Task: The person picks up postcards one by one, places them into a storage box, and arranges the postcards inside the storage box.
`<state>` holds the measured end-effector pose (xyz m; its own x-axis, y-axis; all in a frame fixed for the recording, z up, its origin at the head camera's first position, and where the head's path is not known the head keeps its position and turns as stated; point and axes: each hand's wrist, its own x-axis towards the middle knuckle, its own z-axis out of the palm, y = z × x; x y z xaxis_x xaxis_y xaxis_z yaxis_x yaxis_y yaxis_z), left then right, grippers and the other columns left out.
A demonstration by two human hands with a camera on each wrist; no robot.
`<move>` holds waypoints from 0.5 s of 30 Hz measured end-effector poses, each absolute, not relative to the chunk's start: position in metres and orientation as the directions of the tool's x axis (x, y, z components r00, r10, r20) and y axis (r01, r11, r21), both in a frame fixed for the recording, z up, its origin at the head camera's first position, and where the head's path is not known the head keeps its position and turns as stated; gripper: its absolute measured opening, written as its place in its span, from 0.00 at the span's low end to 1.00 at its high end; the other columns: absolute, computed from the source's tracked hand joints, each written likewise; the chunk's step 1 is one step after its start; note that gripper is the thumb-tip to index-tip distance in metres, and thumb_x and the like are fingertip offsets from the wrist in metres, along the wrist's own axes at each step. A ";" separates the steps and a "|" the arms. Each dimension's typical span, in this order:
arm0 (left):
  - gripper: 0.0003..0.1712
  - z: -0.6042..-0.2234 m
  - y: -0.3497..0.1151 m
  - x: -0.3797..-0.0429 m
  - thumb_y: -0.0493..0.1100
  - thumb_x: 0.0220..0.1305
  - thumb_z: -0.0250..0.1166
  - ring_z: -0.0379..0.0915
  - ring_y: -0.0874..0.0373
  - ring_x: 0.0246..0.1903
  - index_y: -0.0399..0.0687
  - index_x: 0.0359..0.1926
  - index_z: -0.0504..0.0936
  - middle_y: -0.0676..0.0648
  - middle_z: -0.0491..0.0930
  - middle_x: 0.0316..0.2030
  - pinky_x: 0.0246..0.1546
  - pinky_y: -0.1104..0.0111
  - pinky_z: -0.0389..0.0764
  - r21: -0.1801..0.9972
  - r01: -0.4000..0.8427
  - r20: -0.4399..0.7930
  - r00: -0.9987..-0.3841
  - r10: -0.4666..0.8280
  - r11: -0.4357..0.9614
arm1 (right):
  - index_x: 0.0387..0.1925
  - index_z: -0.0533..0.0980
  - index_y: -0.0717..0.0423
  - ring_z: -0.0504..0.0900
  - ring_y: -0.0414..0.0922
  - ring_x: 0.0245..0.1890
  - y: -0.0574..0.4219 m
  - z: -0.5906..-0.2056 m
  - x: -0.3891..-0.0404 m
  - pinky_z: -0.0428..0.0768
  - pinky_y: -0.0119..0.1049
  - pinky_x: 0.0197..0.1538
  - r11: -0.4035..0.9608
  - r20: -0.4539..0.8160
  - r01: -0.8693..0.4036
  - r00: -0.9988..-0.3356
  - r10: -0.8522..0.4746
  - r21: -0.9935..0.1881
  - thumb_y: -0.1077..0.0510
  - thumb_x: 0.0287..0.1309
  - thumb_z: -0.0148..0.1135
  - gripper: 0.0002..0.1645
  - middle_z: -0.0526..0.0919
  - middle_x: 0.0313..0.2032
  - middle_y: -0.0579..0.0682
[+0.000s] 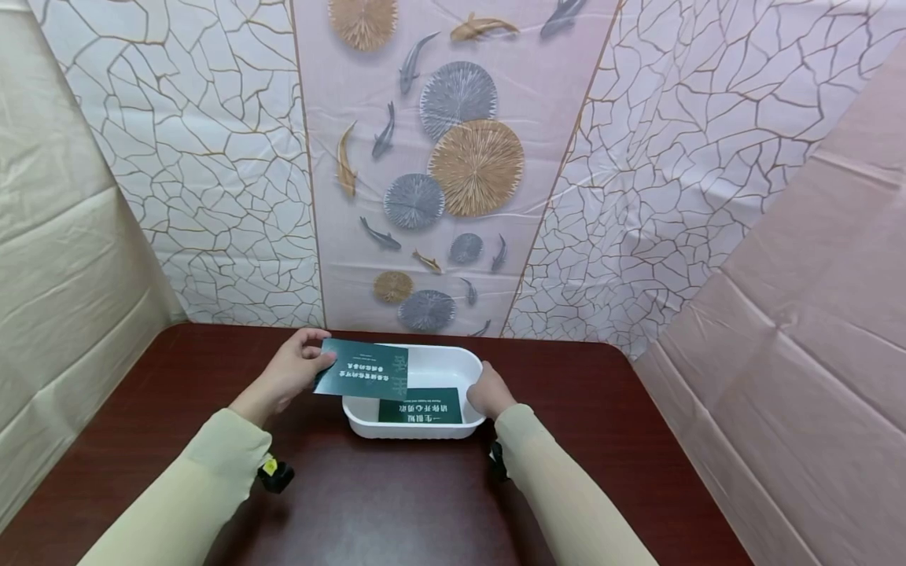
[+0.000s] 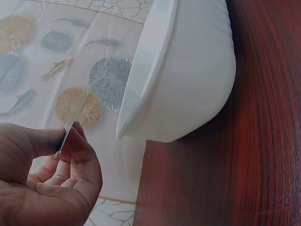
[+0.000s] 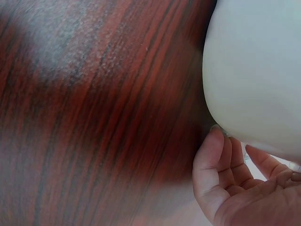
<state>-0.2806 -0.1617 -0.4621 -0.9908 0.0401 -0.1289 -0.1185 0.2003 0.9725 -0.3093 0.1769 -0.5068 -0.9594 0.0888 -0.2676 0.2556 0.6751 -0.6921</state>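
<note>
Between thumb and fingers, my left hand (image 1: 286, 376) pinches the left edge of a dark green card (image 1: 362, 371) with white lettering. The card is held up over the left part of a white plastic basin (image 1: 414, 431). Seen edge-on in the left wrist view, that card (image 2: 79, 113) is a thin line. Inside the basin lies a second green card (image 1: 422, 406) with white characters, towards the front. My right hand (image 1: 491, 391) holds the basin's right end, fingers curled against its outer wall. In the right wrist view, the thumb is partly hidden behind the basin.
The basin stands on a dark red wood-grain table (image 1: 354, 495), near its back edge. Behind the table hangs a patterned cloth (image 1: 453, 259) with fish and round shapes. Beige cloth walls (image 1: 793, 354) close off both sides. A small black device (image 1: 274, 475) sits at the left wrist.
</note>
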 end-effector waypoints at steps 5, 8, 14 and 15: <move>0.26 -0.464 -0.156 -0.282 0.38 0.71 0.57 0.81 0.52 0.34 0.43 0.66 0.59 0.34 0.76 0.46 0.34 0.61 0.83 0.975 -0.123 -0.134 -0.990 0.045 0.187 | 0.74 0.49 0.62 0.67 0.55 0.62 0.177 -0.505 -0.308 0.69 0.55 0.60 0.668 -0.267 0.256 -0.960 0.088 -0.698 0.70 0.59 0.52 0.43 0.63 0.67 0.62; 0.26 -0.464 -0.152 -0.283 0.38 0.71 0.57 0.81 0.52 0.34 0.43 0.65 0.60 0.34 0.76 0.46 0.33 0.61 0.82 0.974 -0.123 -0.135 -0.990 0.048 0.191 | 0.73 0.50 0.62 0.67 0.56 0.62 0.177 -0.505 -0.308 0.70 0.55 0.59 0.667 -0.267 0.255 -0.960 0.087 -0.700 0.70 0.59 0.52 0.42 0.63 0.66 0.62; 0.25 -0.467 -0.140 -0.285 0.38 0.70 0.58 0.80 0.53 0.32 0.44 0.64 0.62 0.36 0.77 0.44 0.31 0.62 0.82 0.967 -0.115 -0.129 -0.991 0.047 0.228 | 0.74 0.49 0.62 0.67 0.56 0.62 0.177 -0.506 -0.309 0.69 0.55 0.59 0.664 -0.268 0.257 -0.959 0.088 -0.702 0.70 0.59 0.53 0.43 0.63 0.67 0.63; 0.24 -0.467 -0.138 -0.285 0.38 0.70 0.58 0.80 0.53 0.32 0.44 0.64 0.62 0.37 0.78 0.44 0.31 0.62 0.82 0.966 -0.107 -0.122 -0.991 0.050 0.237 | 0.74 0.49 0.62 0.67 0.56 0.62 0.177 -0.506 -0.309 0.69 0.56 0.60 0.663 -0.267 0.258 -0.959 0.090 -0.703 0.70 0.59 0.53 0.43 0.63 0.67 0.63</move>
<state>-0.2850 -0.1378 -0.4675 -0.9913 0.0503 -0.1218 -0.1066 0.2371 0.9656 -0.3087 0.1772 -0.5064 -0.9595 0.0898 -0.2672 0.2577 0.6633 -0.7025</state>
